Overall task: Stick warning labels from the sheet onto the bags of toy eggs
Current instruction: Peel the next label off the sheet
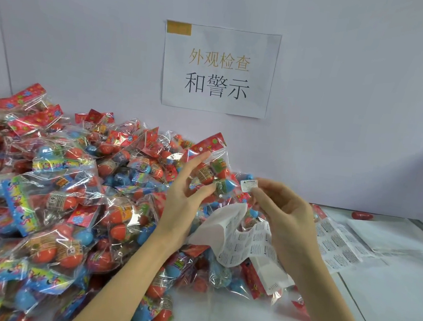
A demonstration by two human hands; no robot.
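Note:
My left hand (188, 192) holds up a clear bag of toy eggs (212, 168) with a red header, thumb and fingers pinching its lower part. My right hand (283, 216) pinches one small white warning label (249, 185) at its fingertips, just right of that bag and apart from it. The curled label sheet (243, 240) hangs below, caught between my right palm and the pile. A big heap of egg bags (51, 195) covers the left and middle of the table.
More label sheets (338, 243) and white paper (394, 234) lie flat on the table at right. A loose red egg (361, 215) rests near the back wall. A paper sign (219, 70) hangs on the wall. The table's edge strip (362, 304) runs diagonally at right.

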